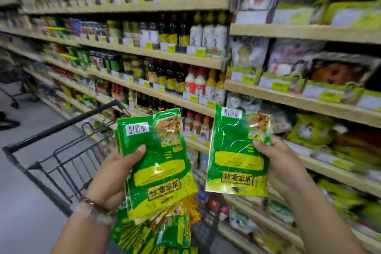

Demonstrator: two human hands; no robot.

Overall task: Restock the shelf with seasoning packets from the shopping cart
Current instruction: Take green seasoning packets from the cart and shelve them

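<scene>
Left hand [115, 173] gripping a stack of green packets [156, 163], right hand [282, 163] pinching one green packet [237, 150], above the cart [68, 150], near the shelf [299, 99].

The cart [61, 150] stands left of the shelves [288, 93] — more packets [165, 235] lie in it, below two packets [158, 163] [237, 150] held side by side in front.

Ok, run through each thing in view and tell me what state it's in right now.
left hand: grips a stack of green packets, barcodes up
right hand: holds a single green packet, clear of the stack
shopping cart: more packets heaped inside
shelves: stocked, blurred
</scene>
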